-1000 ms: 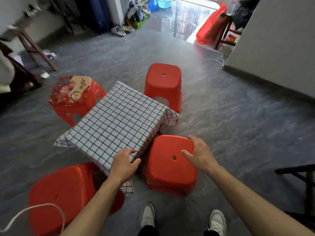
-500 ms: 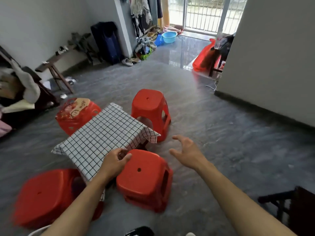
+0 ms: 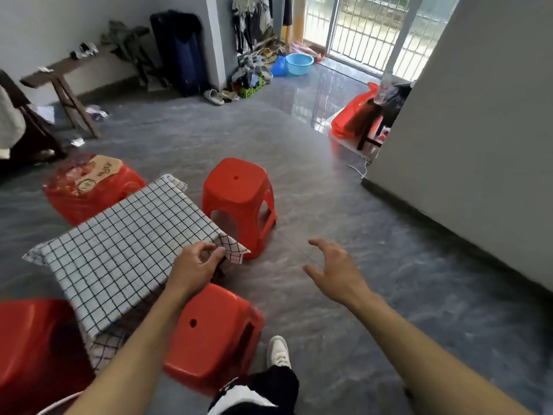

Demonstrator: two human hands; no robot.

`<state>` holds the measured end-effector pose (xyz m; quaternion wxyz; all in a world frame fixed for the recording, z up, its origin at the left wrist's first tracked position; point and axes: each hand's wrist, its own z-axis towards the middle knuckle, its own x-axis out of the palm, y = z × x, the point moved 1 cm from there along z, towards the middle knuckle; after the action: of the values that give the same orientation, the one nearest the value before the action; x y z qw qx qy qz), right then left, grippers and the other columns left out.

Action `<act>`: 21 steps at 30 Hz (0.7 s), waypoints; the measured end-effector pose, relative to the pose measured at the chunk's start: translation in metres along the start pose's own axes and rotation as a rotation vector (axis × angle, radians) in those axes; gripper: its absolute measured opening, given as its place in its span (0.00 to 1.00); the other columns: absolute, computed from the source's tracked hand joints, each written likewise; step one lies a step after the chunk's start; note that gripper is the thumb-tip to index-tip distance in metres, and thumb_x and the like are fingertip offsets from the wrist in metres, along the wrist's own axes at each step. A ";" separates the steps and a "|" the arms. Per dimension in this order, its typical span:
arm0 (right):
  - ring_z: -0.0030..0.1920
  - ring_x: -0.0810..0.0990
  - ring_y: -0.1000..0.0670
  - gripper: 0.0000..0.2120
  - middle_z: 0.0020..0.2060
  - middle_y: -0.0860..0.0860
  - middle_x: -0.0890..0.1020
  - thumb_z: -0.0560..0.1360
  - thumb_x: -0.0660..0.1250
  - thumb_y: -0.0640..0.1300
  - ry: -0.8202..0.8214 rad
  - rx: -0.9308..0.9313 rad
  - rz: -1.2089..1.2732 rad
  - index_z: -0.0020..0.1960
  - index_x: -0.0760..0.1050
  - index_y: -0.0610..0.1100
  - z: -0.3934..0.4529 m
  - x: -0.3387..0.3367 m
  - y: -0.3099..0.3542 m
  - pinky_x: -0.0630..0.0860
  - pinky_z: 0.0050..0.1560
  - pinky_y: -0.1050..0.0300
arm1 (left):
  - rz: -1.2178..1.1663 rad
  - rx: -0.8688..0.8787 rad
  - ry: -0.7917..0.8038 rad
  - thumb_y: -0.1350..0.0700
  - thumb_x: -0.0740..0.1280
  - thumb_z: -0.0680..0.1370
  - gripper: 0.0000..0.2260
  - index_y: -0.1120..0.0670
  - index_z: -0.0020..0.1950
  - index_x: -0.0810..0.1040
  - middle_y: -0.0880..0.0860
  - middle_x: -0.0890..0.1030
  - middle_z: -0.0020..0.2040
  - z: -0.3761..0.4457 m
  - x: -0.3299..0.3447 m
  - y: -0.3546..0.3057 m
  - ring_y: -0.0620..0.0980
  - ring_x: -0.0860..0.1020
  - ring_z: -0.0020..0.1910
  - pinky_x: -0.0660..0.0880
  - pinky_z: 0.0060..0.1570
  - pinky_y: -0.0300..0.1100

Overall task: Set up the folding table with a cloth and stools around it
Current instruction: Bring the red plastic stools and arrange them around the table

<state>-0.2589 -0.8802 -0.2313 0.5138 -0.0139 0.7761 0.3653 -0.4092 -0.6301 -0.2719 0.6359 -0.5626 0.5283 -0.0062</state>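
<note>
We see a matt woven cloth (image 3: 125,250), white with a thin black grid, beside smooth, slightly glossy red plastic stools (image 3: 238,190). The grey stone-look floor (image 3: 389,280) shines glossier at the far right. At far left stands a rough dark wooden bench (image 3: 64,76).

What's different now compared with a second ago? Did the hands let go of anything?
The right hand has let go of the near red stool: it rested on the seat a second ago and now hangs open in the air, off to the stool's right. The left hand stays at the edge of the checked cloth, fingers curled on it nearer the corner. Cloth, table and all four stools stand as before; the view merely lifted.
</note>
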 end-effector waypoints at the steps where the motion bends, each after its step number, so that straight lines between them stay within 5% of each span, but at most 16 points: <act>1: 0.66 0.72 0.46 0.28 0.65 0.46 0.75 0.75 0.69 0.51 0.029 -0.007 -0.030 0.73 0.67 0.49 0.017 0.001 0.002 0.69 0.64 0.55 | -0.034 -0.028 -0.019 0.42 0.67 0.76 0.13 0.50 0.53 0.80 0.50 0.80 0.48 0.013 0.009 0.000 0.50 0.79 0.48 0.73 0.46 0.43; 7: 0.66 0.72 0.45 0.30 0.68 0.48 0.72 0.76 0.67 0.54 0.214 -0.187 -0.189 0.75 0.62 0.51 0.123 0.005 0.053 0.69 0.64 0.51 | -0.258 -0.237 -0.163 0.41 0.65 0.77 0.12 0.47 0.52 0.79 0.48 0.81 0.47 0.060 0.001 -0.001 0.47 0.78 0.47 0.70 0.45 0.42; 13: 0.65 0.71 0.45 0.30 0.65 0.46 0.74 0.74 0.68 0.53 0.351 -0.428 -0.207 0.73 0.64 0.49 0.200 0.029 0.101 0.70 0.65 0.50 | -0.351 -0.443 -0.332 0.40 0.64 0.78 0.15 0.48 0.55 0.79 0.48 0.81 0.51 0.069 -0.037 0.033 0.51 0.78 0.55 0.74 0.57 0.48; 21: 0.69 0.69 0.45 0.32 0.67 0.47 0.74 0.71 0.65 0.58 0.726 -0.847 -0.306 0.72 0.65 0.49 0.261 0.104 0.174 0.69 0.67 0.47 | -0.444 -0.752 -0.645 0.40 0.60 0.79 0.19 0.53 0.59 0.78 0.48 0.80 0.53 0.037 -0.023 0.046 0.47 0.77 0.54 0.71 0.51 0.44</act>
<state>-0.1712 -0.5641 -0.2731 0.2113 -0.4550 0.6778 0.5375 -0.4215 -0.5734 -0.2974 0.5040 -0.8227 0.1406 0.2221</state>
